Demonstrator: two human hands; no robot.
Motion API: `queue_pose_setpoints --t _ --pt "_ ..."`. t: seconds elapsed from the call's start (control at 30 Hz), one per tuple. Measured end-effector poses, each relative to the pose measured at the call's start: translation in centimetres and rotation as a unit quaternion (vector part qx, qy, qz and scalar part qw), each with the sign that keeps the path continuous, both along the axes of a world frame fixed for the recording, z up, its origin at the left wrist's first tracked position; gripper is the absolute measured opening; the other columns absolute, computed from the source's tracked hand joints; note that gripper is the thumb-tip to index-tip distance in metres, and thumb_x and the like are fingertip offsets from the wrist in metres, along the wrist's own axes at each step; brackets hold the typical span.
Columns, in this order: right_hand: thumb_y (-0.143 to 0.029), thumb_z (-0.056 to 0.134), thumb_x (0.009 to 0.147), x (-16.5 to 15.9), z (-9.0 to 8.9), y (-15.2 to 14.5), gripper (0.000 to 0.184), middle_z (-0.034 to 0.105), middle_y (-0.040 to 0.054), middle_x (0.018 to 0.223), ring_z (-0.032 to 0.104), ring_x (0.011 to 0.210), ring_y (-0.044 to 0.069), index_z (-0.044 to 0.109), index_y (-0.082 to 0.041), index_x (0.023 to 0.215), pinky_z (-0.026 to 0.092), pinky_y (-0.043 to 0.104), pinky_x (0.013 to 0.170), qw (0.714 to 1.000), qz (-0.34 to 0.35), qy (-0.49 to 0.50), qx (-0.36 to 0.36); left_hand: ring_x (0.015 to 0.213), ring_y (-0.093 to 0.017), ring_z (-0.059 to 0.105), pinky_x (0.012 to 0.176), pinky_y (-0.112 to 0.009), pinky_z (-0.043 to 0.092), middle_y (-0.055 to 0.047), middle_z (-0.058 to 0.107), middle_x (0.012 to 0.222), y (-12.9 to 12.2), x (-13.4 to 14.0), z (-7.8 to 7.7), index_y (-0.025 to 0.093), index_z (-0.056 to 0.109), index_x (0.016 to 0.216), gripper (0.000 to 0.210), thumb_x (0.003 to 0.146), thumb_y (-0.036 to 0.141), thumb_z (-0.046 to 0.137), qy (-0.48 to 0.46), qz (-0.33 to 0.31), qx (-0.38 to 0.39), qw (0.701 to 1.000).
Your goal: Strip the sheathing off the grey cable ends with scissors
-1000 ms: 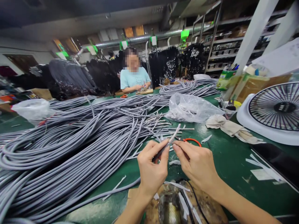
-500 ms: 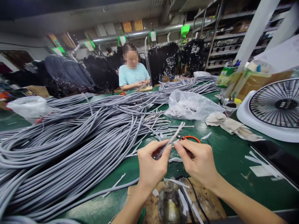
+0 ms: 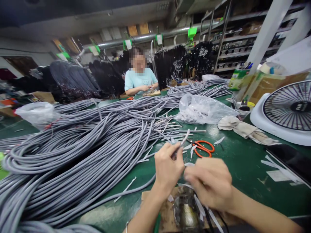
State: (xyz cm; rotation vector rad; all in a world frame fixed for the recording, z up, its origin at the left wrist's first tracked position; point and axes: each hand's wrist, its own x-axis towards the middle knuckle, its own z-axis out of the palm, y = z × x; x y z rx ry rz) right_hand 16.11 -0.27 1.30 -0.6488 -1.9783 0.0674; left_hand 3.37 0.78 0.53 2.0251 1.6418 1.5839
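Note:
My left hand [image 3: 169, 166] is closed around a grey cable, pinching it between thumb and fingers. The cable's stripped pale end [image 3: 186, 136] sticks out above the fingertips, pointing up and to the right. My right hand [image 3: 211, 181] is just right of and below the left, apart from the cable end. It is blurred by motion, its fingers curled in, and anything inside them is hidden. Orange-handled scissors [image 3: 204, 148] lie beyond the right hand, among white strips. Below both hands is a wooden board [image 3: 167, 213] bearing a dark metal block [image 3: 188, 212].
Grey cables [image 3: 97, 158] cover the green table on the left. Further back are a clear plastic bag [image 3: 206, 110] and a cloth [image 3: 247, 129]. A white fan [image 3: 291, 113] and a black phone-like slab [image 3: 289, 161] are on the right. A person [image 3: 141, 79] sits opposite, working.
My right hand has pulled away from the cable, down and toward me. The left still holds the cable. The scissors show more fully, and the view has shifted slightly.

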Motion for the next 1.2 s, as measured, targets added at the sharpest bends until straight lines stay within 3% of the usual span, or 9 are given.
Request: queue_pose_setpoints --t 0.07,0.17,0.23,0.47,0.77,0.97,1.1,1.2 --pt "-0.017 0.050 0.082 0.0 -0.1 -0.1 0.016 0.055 -0.0002 0.052 0.047 0.047 0.010 0.061 -0.018 0.071 0.033 0.023 0.049 1.000 0.006 -0.004 0.011 0.057 -0.012 0.056 0.054 -0.023 0.045 -0.004 0.064 0.065 0.6 -0.3 0.3 0.015 0.070 0.082 0.017 0.076 0.024 0.057 -0.089 -0.002 -0.054 0.995" --pt "-0.015 0.050 0.083 0.4 -0.3 1.0 0.015 0.061 0.0011 0.060 0.051 0.051 0.009 0.061 -0.016 0.073 0.036 0.021 0.054 0.995 -0.087 0.030 -0.043 0.061 -0.015 0.062 0.057 -0.024 0.049 -0.006 0.068 0.071 0.8 -0.5 0.8 0.012 0.069 0.080 0.020 0.074 0.028 0.061 -0.214 -0.019 -0.103 0.971" --pt "-0.019 0.049 0.084 0.7 -0.3 1.9 0.018 0.060 0.0001 0.058 0.049 0.049 0.009 0.061 -0.016 0.071 0.035 0.021 0.053 0.989 -0.133 0.036 -0.061 0.061 -0.016 0.062 0.056 -0.024 0.050 -0.006 0.069 0.069 0.5 -0.4 1.1 0.011 0.069 0.079 0.020 0.072 0.029 0.062 -0.236 -0.031 -0.108 0.965" --pt "-0.024 0.045 0.086 0.7 -0.4 2.2 0.025 0.061 0.0006 0.060 0.050 0.050 0.009 0.062 -0.016 0.069 0.034 0.021 0.054 0.986 -0.147 0.015 -0.081 0.062 -0.014 0.061 0.058 -0.022 0.049 -0.005 0.067 0.071 -0.5 0.2 0.9 0.013 0.068 0.081 0.017 0.074 0.027 0.061 -0.205 -0.074 -0.081 0.973" --pt "-0.026 0.044 0.087 0.6 -0.4 2.1 0.028 0.058 0.0001 0.056 0.046 0.047 0.008 0.061 -0.016 0.067 0.031 0.021 0.052 0.983 -0.149 0.020 -0.107 0.055 -0.010 0.051 0.049 -0.020 0.041 -0.002 0.061 0.066 -0.7 0.4 0.4 0.015 0.069 0.084 0.015 0.075 0.025 0.061 -0.155 -0.062 -0.037 0.985" --pt "-0.029 0.045 0.086 0.5 0.0 1.9 0.033 0.048 -0.0033 0.048 0.036 0.043 0.006 0.054 -0.016 0.057 0.026 0.021 0.047 0.975 -0.129 0.040 -0.176 0.054 -0.010 0.052 0.050 -0.021 0.042 -0.001 0.061 0.067 -0.6 0.4 0.4 0.016 0.069 0.086 0.015 0.075 0.023 0.061 -0.157 -0.061 -0.023 0.985" --pt "-0.032 0.044 0.086 0.6 0.2 2.4 0.035 0.047 -0.0032 0.046 0.035 0.041 0.007 0.058 -0.015 0.059 0.026 0.020 0.042 0.962 -0.082 0.072 -0.252 0.056 -0.011 0.052 0.051 -0.022 0.040 -0.002 0.063 0.069 -0.7 0.4 0.3 0.018 0.068 0.086 0.014 0.074 0.021 0.062 -0.105 -0.061 -0.005 0.993" --pt "-0.030 0.044 0.087 0.4 -0.1 2.2 0.033 0.049 -0.0026 0.047 0.037 0.041 0.007 0.060 -0.015 0.062 0.028 0.020 0.043 0.969 -0.088 0.076 -0.218 0.053 -0.010 0.049 0.047 -0.021 0.037 -0.001 0.062 0.066 -0.6 0.3 0.2 0.017 0.069 0.084 0.013 0.074 0.020 0.061 -0.062 -0.050 0.005 0.997"
